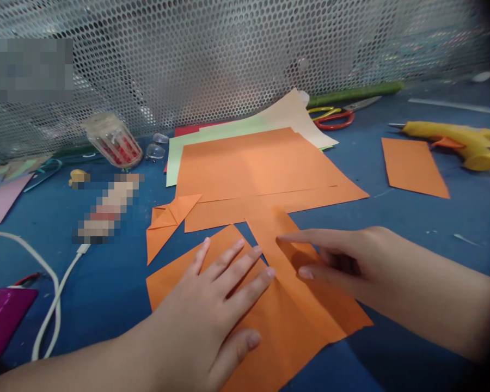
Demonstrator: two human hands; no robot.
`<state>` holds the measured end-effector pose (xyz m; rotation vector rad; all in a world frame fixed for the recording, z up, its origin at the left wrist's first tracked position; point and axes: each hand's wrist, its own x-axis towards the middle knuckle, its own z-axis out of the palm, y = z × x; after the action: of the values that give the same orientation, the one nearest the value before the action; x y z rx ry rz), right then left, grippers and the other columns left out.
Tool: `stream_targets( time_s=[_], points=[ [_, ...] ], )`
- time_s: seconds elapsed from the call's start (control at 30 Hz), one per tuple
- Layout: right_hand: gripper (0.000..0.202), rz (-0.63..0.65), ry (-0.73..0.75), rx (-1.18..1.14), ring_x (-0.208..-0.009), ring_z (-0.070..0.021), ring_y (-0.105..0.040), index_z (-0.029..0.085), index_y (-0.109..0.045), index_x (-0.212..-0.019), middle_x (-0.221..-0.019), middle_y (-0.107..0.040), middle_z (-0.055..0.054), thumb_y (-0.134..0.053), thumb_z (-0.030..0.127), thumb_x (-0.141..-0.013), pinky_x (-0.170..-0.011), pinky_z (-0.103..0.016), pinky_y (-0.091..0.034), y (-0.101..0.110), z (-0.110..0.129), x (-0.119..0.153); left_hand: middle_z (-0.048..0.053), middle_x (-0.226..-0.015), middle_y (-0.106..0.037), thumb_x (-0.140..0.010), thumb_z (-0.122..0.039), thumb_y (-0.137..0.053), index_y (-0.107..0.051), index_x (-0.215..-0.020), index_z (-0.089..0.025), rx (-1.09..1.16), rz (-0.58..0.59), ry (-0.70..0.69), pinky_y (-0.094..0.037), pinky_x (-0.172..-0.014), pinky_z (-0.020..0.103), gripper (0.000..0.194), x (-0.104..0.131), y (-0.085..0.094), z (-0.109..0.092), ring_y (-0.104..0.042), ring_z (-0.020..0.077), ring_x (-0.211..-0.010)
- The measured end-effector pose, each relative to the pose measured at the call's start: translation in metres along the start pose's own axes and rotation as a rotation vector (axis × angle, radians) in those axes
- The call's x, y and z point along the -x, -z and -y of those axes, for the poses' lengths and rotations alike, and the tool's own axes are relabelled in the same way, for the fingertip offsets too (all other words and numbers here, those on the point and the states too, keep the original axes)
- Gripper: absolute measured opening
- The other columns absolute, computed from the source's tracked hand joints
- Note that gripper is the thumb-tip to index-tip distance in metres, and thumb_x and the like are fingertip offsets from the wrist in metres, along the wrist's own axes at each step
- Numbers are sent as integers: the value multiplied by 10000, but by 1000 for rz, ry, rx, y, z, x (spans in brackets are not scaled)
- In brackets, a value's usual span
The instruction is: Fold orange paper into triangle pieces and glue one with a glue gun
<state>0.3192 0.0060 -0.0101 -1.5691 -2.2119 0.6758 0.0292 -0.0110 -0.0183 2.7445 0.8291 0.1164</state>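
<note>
My left hand lies palm down with its fingers spread on a large orange sheet near the front. A long orange strip overlaps that sheet's right side. Over the strip, my right hand points with its index finger stretched out and its thumb apart, nothing between them; the index fingertip is at the strip's surface. Left of the strip's upper end is a small folded orange piece. Behind it are stacked orange sheets, on top of pale green and cream paper.
On the right are a yellow glue gun, an orange rectangle and red-and-yellow-handled scissors. A jar stands back left, near a white cable and a purple box. A perforated metal panel bounds the back.
</note>
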Motion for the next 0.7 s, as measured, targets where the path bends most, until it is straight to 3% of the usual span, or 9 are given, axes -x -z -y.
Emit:
stream_targets(
  time_s=[0.1, 0.3, 0.5, 0.57, 0.7],
  points=[
    [396, 95, -46, -98, -437, -156, -556, 312, -855, -1255, -535, -587, 49, -616, 267, -942, -413, -242, -429, 2, -5, -2, 103, -1851, -275, -1090, -273, -565, -400, -1733, -328, 13, 34, 44, -251, -1312, 780, 666, -1, 3, -1, -292, 392, -1702],
    [420, 105, -57, -80, -411, -148, -508, 298, -837, -1324, -501, -523, 66, -695, 301, -929, -398, -244, -385, 7, -8, -3, 151, -1854, -278, -1068, -244, -550, -424, -1714, -390, 36, 9, 17, -230, -1266, 859, 674, -1, 0, -3, -276, 420, -1705],
    [564, 196, -208, -18, -432, -133, -528, 228, -785, -1426, -512, -530, 75, -722, 133, -874, -420, -223, -395, 9, 4, 0, 122, -1826, -355, -990, -188, -488, -398, -1731, -228, 67, 21, -68, -216, -1289, 852, 748, -5, -17, -3, -317, 414, -1695],
    [563, 186, -183, -38, -432, -130, -534, 236, -789, -1414, -514, -532, 77, -682, 105, -877, -417, -219, -389, 9, 2, 0, 111, -1824, -357, -1016, -237, -514, -386, -1742, -242, 76, 49, -80, -183, -1272, 885, 737, -6, -15, -2, -332, 443, -1683],
    [603, 151, -113, -59, -390, -136, -521, 288, -775, -1427, -486, -511, 94, -689, 129, -852, -379, -221, -369, 10, -8, 1, 96, -1836, -306, -1089, -475, -647, -380, -1747, -412, 79, 126, -66, -196, -1198, 961, 713, -9, 3, -4, -341, 523, -1655]
  ],
)
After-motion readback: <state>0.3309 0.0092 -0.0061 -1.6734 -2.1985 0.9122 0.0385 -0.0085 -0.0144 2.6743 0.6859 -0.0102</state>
